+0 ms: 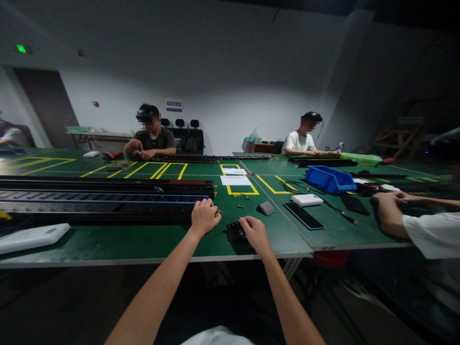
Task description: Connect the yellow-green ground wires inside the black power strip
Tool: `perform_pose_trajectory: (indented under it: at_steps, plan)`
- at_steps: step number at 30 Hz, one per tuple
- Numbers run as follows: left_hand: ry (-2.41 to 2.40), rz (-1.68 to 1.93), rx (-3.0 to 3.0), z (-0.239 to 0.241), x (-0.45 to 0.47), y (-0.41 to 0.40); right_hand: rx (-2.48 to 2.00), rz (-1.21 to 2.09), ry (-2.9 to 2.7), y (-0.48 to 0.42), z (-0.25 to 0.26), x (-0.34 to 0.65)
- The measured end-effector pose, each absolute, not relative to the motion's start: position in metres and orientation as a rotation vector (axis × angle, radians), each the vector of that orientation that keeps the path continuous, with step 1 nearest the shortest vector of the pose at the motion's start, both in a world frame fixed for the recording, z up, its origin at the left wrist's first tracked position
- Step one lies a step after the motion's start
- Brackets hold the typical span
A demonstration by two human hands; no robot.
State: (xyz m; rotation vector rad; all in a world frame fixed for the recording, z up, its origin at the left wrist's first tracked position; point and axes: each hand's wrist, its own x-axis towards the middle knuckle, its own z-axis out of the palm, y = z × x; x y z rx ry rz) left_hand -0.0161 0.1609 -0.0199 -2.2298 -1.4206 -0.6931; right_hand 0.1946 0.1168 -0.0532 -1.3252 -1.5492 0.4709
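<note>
My left hand is closed at the end of a long black rail, its fingers curled. A small brass-coloured screw shows at its fingertips. My right hand pinches the right side of a small black plate with holes along its edge, close over the green table. Several loose brass-coloured screws lie just beyond both hands. A small grey square piece rests to the right of them.
Right of my hands are a smartphone, a white power bank, cables and a blue bin. A co-worker's arms reach in at far right. Another white device lies at left. Two people sit across the table.
</note>
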Motion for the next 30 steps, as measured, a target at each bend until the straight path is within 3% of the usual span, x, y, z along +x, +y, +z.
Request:
perform_pose_trajectory:
  at_steps: [30]
  plan:
    - [-1.405, -0.684, -2.204, -0.0216, -0.0169, 0.1617, -1.330, 0.456, -1.569, 0.1146, -0.0502, 0.1936]
